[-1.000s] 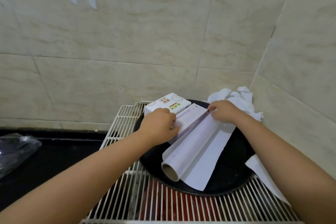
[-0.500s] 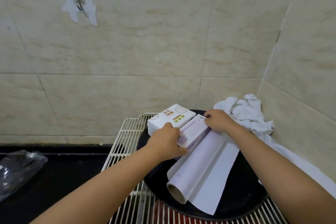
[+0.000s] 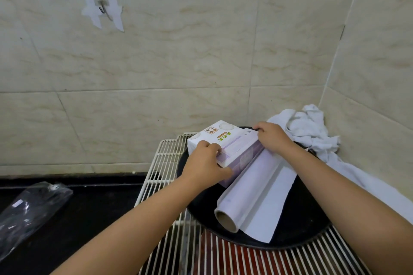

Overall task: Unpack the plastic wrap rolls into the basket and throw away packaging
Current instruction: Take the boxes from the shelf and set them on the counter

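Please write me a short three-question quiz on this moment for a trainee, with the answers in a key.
1. True or false: the unpacked plastic wrap roll lies on a white sheet on the round black tray.
2. Which thing do both hands touch? A) the purple box B) the white cloth C) the clear bag
3. Fill in: the black tray rests on a white wire ____.

Key
1. True: the roll lies on the sheet, its cardboard core end towards the camera.
2. A: the left hand is on the box's near end, the right hand on its far end.
3. rack
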`<state>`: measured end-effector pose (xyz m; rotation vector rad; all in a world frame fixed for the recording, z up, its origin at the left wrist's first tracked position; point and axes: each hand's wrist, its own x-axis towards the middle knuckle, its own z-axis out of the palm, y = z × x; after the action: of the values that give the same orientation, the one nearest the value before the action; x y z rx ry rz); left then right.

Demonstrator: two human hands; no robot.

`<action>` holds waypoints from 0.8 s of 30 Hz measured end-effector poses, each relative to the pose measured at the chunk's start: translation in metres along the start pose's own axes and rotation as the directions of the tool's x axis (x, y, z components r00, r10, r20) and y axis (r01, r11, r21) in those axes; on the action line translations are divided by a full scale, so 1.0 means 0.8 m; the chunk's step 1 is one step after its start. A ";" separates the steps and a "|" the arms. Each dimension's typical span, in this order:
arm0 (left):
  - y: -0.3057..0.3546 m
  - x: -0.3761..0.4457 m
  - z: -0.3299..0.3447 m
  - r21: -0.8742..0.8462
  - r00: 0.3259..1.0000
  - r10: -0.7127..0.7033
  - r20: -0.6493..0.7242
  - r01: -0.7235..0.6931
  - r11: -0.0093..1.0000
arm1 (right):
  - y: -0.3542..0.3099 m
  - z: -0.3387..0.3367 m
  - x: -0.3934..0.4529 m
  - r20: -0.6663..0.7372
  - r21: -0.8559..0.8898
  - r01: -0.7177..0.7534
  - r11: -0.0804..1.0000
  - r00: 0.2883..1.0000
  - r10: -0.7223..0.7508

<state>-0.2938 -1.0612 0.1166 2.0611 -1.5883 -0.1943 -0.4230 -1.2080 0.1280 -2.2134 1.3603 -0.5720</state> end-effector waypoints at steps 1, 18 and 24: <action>0.000 -0.001 0.000 -0.010 1.000 -0.010 0.003 0.010 1.000 | -0.001 0.000 -0.001 0.002 0.000 0.004 1.000 1.000 -0.004; -0.028 0.052 -0.006 -0.242 0.937 -0.345 0.061 0.349 0.905 | -0.045 0.022 0.045 0.201 -0.151 0.036 0.988 0.979 -0.005; -0.040 0.050 -0.001 -0.365 0.923 -0.384 -0.028 0.348 0.864 | -0.059 0.029 0.053 0.062 0.051 0.013 0.999 0.998 -0.016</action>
<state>-0.2542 -1.0928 0.1096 2.0240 -0.9978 -0.4708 -0.3584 -1.2232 0.1415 -2.1839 1.2851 -0.5321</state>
